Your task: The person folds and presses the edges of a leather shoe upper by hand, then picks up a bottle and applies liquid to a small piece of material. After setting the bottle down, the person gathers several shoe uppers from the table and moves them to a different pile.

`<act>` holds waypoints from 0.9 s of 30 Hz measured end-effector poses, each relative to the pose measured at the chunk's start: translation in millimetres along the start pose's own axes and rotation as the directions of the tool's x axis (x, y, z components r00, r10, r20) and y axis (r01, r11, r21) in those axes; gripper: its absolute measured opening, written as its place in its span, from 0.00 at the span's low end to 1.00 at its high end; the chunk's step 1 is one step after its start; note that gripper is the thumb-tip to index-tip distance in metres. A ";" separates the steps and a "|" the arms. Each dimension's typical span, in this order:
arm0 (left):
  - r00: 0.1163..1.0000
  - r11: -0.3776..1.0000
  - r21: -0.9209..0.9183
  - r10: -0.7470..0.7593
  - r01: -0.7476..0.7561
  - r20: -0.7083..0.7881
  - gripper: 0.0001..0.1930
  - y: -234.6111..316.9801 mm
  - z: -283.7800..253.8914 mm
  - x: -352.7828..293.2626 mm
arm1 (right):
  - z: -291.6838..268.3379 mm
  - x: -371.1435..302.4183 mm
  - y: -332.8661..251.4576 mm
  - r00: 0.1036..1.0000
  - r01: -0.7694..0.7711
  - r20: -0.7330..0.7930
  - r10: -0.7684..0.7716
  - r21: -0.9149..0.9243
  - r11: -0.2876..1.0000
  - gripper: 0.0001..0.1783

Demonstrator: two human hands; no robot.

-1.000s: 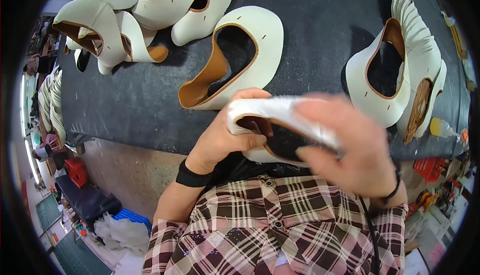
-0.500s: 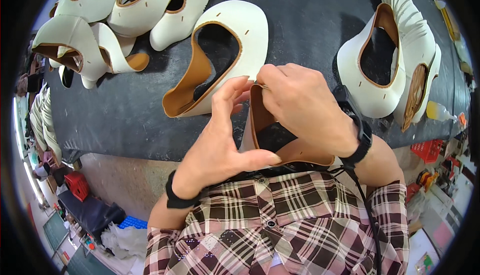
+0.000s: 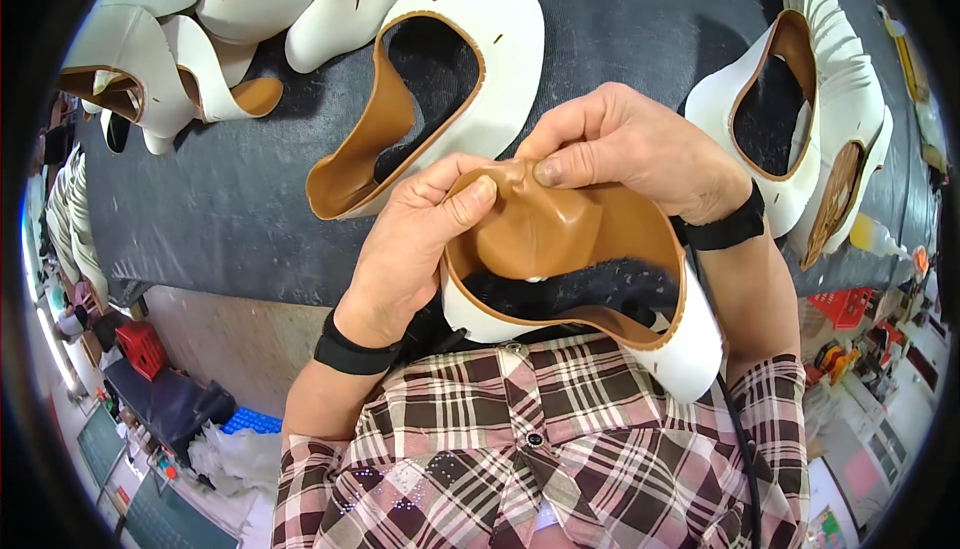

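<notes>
Close to my body I hold a shoe upper (image 3: 630, 211), white outside with a tan lining. Its lining bulges out between my two thumbs, creased and stretched. My left hand (image 3: 405, 234) pinches the edge with thumb and fingers on the left side of the bulge. On the other side, my right hand (image 3: 625, 149) grips the same edge, thumb on the tan face. The white outside shows at the lower right and lower left of the piece. Just beyond my hands, another white shoe upper (image 3: 500, 49) lies on the table with its tan lining showing.
Several white uppers (image 3: 265, 9) pile up at the far left of the black table (image 3: 230, 199). To the right stand one more upper (image 3: 715, 104) and a fanned stack of uppers (image 3: 840, 74). A yellow bottle (image 3: 875, 234) lies at the right edge.
The shoe upper between my hands has been turned so its tan lining faces up and bulges. My right hand has rotated, its thumb now showing on the lining; my left thumb has moved up to the edge.
</notes>
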State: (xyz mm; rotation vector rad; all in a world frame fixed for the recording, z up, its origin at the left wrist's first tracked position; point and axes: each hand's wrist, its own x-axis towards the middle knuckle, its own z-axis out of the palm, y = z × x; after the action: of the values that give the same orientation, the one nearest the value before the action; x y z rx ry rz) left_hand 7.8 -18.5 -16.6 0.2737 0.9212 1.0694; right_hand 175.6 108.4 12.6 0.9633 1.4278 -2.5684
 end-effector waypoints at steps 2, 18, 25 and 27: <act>1.000 1.000 -0.003 -0.005 0.005 0.002 0.09 0.5 -0.4 -0.4 | -0.1 2.3 2.4 1.000 0.011 0.006 -0.011 -0.026 1.000 0.10; 0.996 0.996 0.054 0.070 -0.067 -0.054 0.07 6.9 6.4 3.6 | -6.6 5.5 5.0 0.998 0.039 -0.053 -0.044 -0.077 0.996 0.10; 0.993 0.981 0.171 0.106 -0.095 -0.058 0.07 13.9 7.0 3.0 | -4.7 6.0 -0.1 0.995 0.078 -0.053 -0.084 -0.114 0.990 0.09; 0.994 0.985 0.155 0.087 -0.077 -0.062 0.07 15.6 8.5 2.4 | -0.3 6.3 -1.4 0.991 0.072 -0.110 -0.080 -0.072 0.995 0.07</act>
State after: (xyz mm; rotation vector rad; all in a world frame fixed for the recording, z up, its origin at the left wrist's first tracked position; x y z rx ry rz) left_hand 4.8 -7.0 -3.2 0.4068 1.0637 1.0907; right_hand 170.2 111.0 10.2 1.0799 1.5987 -2.5368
